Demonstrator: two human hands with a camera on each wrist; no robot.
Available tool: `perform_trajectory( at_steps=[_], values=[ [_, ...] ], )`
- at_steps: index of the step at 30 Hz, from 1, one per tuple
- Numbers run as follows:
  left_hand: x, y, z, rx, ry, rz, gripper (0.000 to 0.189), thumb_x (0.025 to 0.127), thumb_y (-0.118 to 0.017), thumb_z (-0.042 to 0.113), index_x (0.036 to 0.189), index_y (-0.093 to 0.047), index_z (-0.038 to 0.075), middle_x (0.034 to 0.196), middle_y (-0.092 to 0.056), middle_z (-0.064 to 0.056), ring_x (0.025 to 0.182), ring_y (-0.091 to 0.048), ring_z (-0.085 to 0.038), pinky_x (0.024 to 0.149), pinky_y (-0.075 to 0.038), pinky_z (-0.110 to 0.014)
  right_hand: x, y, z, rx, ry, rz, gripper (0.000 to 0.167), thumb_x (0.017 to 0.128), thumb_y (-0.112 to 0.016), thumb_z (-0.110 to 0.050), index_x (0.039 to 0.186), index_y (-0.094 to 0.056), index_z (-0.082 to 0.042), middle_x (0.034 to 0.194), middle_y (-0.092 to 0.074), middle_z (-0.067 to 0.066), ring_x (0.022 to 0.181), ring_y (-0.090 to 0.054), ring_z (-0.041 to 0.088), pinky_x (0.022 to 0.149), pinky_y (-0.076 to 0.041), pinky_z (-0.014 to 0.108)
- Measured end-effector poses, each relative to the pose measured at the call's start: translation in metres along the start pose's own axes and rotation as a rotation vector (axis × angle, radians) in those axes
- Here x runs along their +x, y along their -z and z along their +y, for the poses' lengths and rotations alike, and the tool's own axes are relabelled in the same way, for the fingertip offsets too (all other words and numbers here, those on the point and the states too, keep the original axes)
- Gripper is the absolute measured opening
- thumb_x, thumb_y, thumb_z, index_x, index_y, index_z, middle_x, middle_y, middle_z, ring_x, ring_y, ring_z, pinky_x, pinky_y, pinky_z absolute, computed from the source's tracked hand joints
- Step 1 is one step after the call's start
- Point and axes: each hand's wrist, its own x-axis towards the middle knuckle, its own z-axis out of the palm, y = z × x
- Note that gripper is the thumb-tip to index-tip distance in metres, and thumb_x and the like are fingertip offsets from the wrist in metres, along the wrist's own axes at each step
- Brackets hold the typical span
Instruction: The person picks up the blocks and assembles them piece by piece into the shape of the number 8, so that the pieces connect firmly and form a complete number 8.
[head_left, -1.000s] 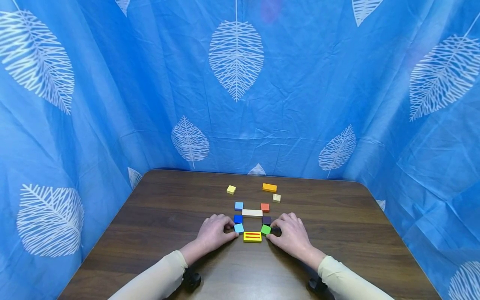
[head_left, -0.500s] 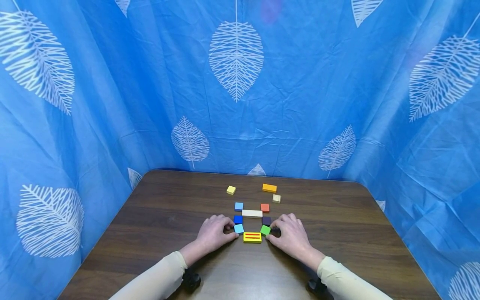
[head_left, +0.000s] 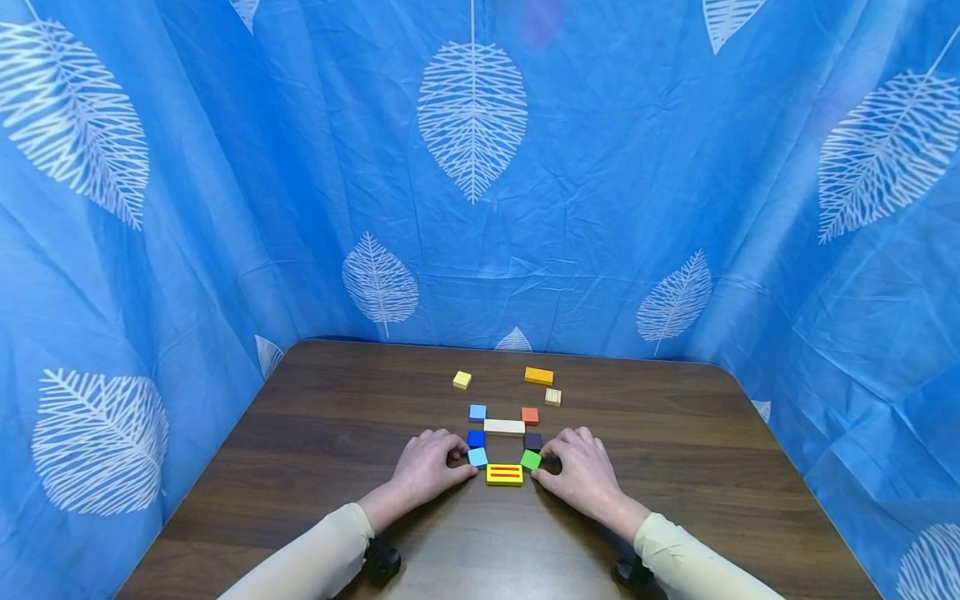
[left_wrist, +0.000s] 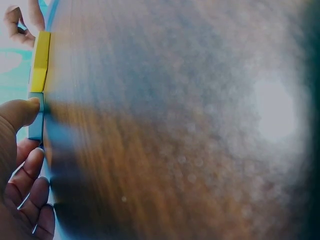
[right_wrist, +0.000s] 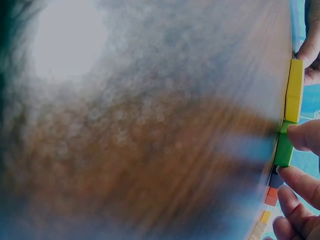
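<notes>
My left hand (head_left: 432, 462) pinches a light blue block (head_left: 477, 457) between thumb and forefinger, as the left wrist view also shows. Opposite it, my right hand (head_left: 582, 468) pinches a green block (head_left: 531, 461) the same way. Both blocks stand turned at an angle beside the ends of a yellow block with red stripes (head_left: 505, 475). Behind the light blue one sits a dark blue block (head_left: 476, 438); behind the green one, a dark purple block (head_left: 533, 441). A long cream block (head_left: 505, 427) lies across between these two columns.
Farther back are a blue block (head_left: 477, 412) and a red-orange block (head_left: 530, 416). Near the far table edge lie a pale yellow block (head_left: 462, 380), an orange block (head_left: 539, 376) and a striped wooden block (head_left: 553, 397). A blue leaf-patterned curtain (head_left: 600, 208) surrounds the brown table (head_left: 315, 417).
The green block and my right fingertips have shifted very slightly left. Everything else, my left hand included, looks the same.
</notes>
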Motion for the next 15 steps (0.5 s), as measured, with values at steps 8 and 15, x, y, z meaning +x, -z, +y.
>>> perform_trajectory(
  at_steps=[8,15],
  values=[
    [0.0003,0.0001,0.0006,0.003,0.007,0.003,0.032,0.085,-0.081,0.047,0.099,-0.074,0.019,0.087,-0.059,0.011,0.084,-0.051,-0.012,0.076,-0.041,-0.035,0.0003,0.0003,0.0001,0.006,-0.005,-0.005,0.029,0.078,-0.087,-0.042,0.094,-0.077,-0.02,0.091,-0.06,-0.008,0.093,-0.048,0.019,0.079,-0.039,0.039],
    [0.0002,0.0,0.0007,-0.002,0.014,-0.006,0.033,0.085,-0.081,0.047,0.1,-0.074,0.019,0.087,-0.059,0.011,0.084,-0.051,-0.012,0.076,-0.041,-0.035,0.0001,0.0007,0.0,0.011,-0.003,-0.006,0.029,0.078,-0.087,-0.043,0.094,-0.077,-0.02,0.092,-0.06,-0.008,0.093,-0.047,0.018,0.079,-0.039,0.039]
  ],
)
